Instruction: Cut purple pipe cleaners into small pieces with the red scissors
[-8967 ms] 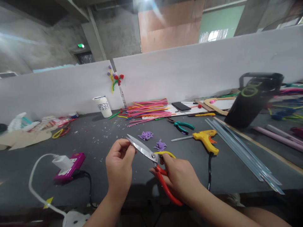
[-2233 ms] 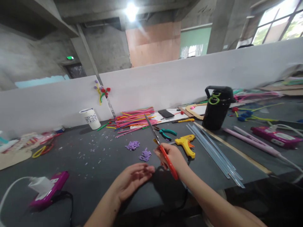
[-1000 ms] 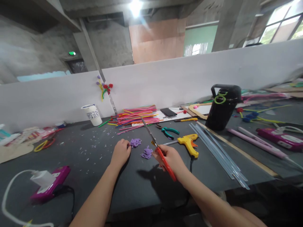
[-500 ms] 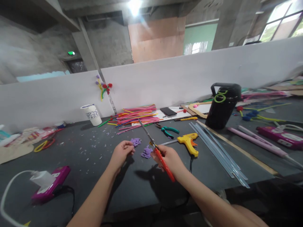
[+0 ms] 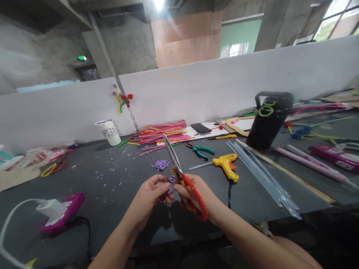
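My right hand (image 5: 206,195) is closed around red-handled scissors (image 5: 193,189), whose blades point up and away over the table. Close beside it, my left hand (image 5: 151,192) pinches a small purple fuzzy piece (image 5: 171,191), which also lies near my right fingertips. Whether the right fingers touch that piece I cannot tell. Just beyond the left hand lies a heap of short purple pieces (image 5: 160,165). A second small purple cluster (image 5: 172,178) is mostly hidden behind my hands and the scissors.
Right of the hands lie a yellow glue gun (image 5: 226,166), teal-handled pliers (image 5: 202,152) and clear glue sticks (image 5: 263,175). Farther back are colourful pipe cleaners (image 5: 162,137), a phone (image 5: 201,128), a white cup (image 5: 109,133) and a black bottle (image 5: 266,127). A purple power strip (image 5: 63,216) sits left.
My left hand has moved right and nearer me, beside the right hand, with a purple piece now visible in its fingers. The scissors have turned, their handle loops facing me more.
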`<state>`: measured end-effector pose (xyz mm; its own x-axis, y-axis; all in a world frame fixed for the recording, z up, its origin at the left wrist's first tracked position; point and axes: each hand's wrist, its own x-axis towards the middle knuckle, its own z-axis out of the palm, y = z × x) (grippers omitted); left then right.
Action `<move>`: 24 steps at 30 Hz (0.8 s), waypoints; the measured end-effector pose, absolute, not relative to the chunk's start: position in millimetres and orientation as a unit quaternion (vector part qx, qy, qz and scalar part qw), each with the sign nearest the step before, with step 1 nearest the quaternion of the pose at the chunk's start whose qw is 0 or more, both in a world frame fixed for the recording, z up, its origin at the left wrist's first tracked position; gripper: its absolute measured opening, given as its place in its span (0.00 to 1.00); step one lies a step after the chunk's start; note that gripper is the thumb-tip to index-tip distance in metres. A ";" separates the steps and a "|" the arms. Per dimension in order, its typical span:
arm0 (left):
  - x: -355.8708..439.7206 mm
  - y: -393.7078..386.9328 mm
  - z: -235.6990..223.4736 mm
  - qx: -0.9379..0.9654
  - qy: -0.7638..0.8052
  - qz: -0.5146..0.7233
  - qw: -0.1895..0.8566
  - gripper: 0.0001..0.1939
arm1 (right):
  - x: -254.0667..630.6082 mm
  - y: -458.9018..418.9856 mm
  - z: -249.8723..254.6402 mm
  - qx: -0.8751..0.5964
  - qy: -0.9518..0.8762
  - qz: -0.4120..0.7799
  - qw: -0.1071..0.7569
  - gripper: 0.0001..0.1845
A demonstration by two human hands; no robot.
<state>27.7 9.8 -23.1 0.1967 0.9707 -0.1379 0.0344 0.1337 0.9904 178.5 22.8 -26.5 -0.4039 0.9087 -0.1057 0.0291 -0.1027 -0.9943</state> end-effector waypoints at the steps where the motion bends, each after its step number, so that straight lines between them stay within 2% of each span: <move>1: 23.4 10.9 -23.5 0.541 0.523 0.395 0.527 0.10 | 178.5 22.6 -25.5 -0.412 -0.568 0.616 0.358 0.06; 3: 13.3 13.4 -23.9 0.598 0.599 0.364 0.388 0.15 | 178.7 22.2 -23.5 -0.409 -0.571 0.612 0.363 0.05; 6: 1.4 14.7 -22.2 0.645 0.626 0.376 0.224 0.04 | 178.2 21.2 -21.5 -0.407 -0.578 0.604 0.369 0.04; 7: -0.1 13.8 -20.7 0.652 0.616 0.387 0.213 0.07 | 177.6 20.8 -21.3 -0.408 -0.579 0.601 0.370 0.04; 9: 0.8 10.0 -16.7 0.662 0.585 0.388 0.262 0.06 | 175.9 20.1 -21.8 -0.412 -0.583 0.599 0.364 0.04; 12: 8.0 2.3 -11.9 0.638 0.531 0.368 0.419 0.10 | 173.1 19.5 -24.4 -0.422 -0.581 0.602 0.351 0.03; 14: 12.3 -0.9 -11.4 0.614 0.506 0.372 0.478 0.07 | 171.6 19.6 -26.8 -0.415 -0.582 0.605 0.349 0.03; 19: 16.6 -0.5 -16.3 0.606 0.508 0.370 0.488 0.03 | 169.5 19.6 -30.8 -0.393 -0.607 0.594 0.352 0.03; 24: 22.5 -2.4 -17.1 0.579 0.532 0.362 0.501 0.02 | 170.1 19.8 -29.1 -0.402 -0.619 0.579 0.347 0.08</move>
